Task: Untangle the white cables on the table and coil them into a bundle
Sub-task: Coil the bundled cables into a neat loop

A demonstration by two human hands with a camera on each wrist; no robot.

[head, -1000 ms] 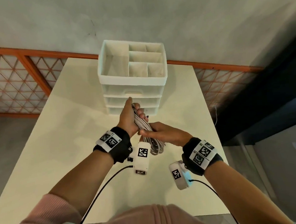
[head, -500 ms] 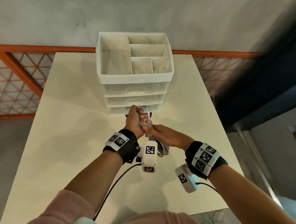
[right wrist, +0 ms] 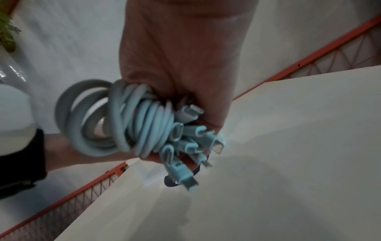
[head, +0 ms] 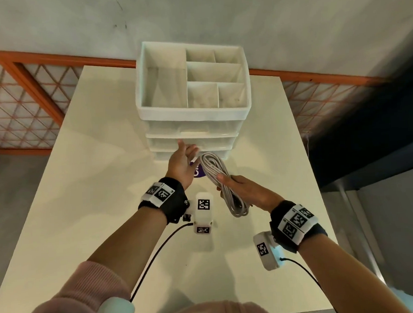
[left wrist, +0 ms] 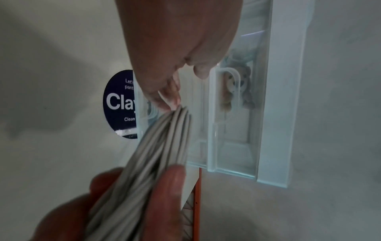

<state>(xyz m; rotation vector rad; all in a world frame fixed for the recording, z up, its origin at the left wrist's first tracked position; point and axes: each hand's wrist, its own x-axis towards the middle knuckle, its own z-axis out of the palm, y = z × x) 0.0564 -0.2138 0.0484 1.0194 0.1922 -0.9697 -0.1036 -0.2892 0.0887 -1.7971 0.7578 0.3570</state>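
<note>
The white cables form one long coiled bundle [head: 213,170], held in the air just in front of the drawer unit. My right hand [head: 231,182] grips the bundle round its middle, and the near loops hang below the wrist. In the right wrist view the fingers wrap the coils [right wrist: 128,124], and several connector plugs [right wrist: 185,138] stick out of the fist. My left hand [head: 187,154] is left of the bundle's far loop with fingers relaxed and holds nothing. In the left wrist view its fingertips [left wrist: 167,97] sit at the loop end of the bundle [left wrist: 164,138].
A white drawer organiser [head: 193,118] with open top compartments stands at the back middle of the cream table [head: 81,188]. A round purple sticker [head: 198,172] lies on the table under the hands. An orange lattice railing [head: 16,107] runs behind the table.
My left hand has let go of the bundle's far end and opened. My right hand has kept its grip and carried the bundle a little to the right.
</note>
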